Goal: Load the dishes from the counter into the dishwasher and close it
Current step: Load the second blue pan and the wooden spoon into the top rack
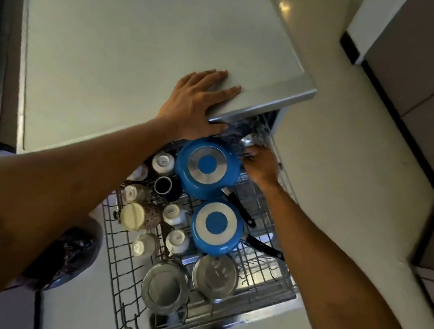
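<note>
Blue round pans, a larger one (207, 168) and a smaller one (217, 226), lie upside down in the grey wire dishwasher rack (119, 248), pulled out under the pale counter (114, 58). The left hand (190, 104) rests flat on the counter edge, fingers straight. The right hand (261, 166) is at the far end of the rack, beside a shiny metal spoon (247, 140); whether it holds anything I cannot tell.

Rack (119, 256), mid-frame: 2 blue pans (207, 164) (215, 225), 2 steel dishes (164, 285) (215, 275) lower ctr, 4 white cups (163, 162) (175, 215) (177, 241) (143, 245), 1 dark mug (163, 185), 1 lidded jar (137, 216).

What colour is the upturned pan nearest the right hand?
The pan is blue, with a silver-ringed base; head view.
</note>
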The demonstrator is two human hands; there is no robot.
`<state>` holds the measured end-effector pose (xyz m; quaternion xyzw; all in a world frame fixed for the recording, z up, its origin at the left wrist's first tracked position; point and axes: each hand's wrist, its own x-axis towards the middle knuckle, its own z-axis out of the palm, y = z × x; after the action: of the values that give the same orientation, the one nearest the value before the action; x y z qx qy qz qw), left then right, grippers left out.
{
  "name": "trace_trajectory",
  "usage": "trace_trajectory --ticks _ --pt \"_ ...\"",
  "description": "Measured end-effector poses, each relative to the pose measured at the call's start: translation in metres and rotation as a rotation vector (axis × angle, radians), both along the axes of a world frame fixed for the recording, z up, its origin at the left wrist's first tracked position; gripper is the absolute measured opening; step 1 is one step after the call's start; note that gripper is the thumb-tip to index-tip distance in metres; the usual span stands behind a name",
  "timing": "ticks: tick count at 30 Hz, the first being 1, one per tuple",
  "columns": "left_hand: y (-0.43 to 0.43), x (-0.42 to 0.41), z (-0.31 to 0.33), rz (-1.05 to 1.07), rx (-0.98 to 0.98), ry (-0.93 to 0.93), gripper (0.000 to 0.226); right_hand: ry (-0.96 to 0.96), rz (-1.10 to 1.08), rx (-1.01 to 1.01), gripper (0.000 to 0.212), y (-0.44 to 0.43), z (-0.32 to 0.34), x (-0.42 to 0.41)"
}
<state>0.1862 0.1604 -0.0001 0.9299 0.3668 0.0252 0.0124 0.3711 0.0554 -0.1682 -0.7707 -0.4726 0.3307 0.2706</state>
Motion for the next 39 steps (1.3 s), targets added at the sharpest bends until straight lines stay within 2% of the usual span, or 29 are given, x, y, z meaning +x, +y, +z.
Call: trace_trajectory --ticks 3,6,9,11,14,18,25,30,34,39 --pt "-0.002 -0.001 0.001 0.014 -0.003 -0.029 0.085 0.218 -0.12 -0.069 0.006 -0.043 0.015 -0.012" --pt "-0.011 -0.012 -0.003 0.103 -0.064 -0.152 0.077 0.215 -0.144 -0.081 0.012 -0.081 0.03 -0.032" --pt "-0.043 -0.031 -0.01 0.213 -0.154 -0.362 0.058 0.217 -0.162 -0.047 0.012 -0.113 0.048 -0.069" --pt "-0.077 -0.06 -0.016 0.191 -0.151 -0.454 0.051 0.173 -0.098 -0.036 0.01 -0.123 0.06 -0.103" --pt "-0.132 -0.144 -0.026 0.146 -0.159 -0.535 0.044 0.164 -0.055 -0.029 0.011 -0.131 0.079 -0.169" --pt "-0.196 -0.312 -0.038 0.303 -0.124 -0.589 0.025 0.13 0.06 0.037 0.008 -0.125 0.111 -0.288" --pt "-0.272 -0.639 -0.009 0.71 0.074 -0.628 0.019 0.119 0.353 0.228 0.011 -0.1 0.162 -0.559" --pt "-0.335 -0.816 0.038 1.033 0.277 -0.611 0.021 0.134 0.634 0.249 0.01 -0.102 0.202 -0.75" --pt "-0.377 -0.902 0.052 1.297 0.301 -0.552 0.035 0.059 0.868 0.264 0.013 -0.106 0.224 -0.864" --pt "-0.397 -0.957 0.046 1.522 0.122 -0.497 0.062 -0.001 1.115 0.293 0.017 -0.101 0.24 -0.967"
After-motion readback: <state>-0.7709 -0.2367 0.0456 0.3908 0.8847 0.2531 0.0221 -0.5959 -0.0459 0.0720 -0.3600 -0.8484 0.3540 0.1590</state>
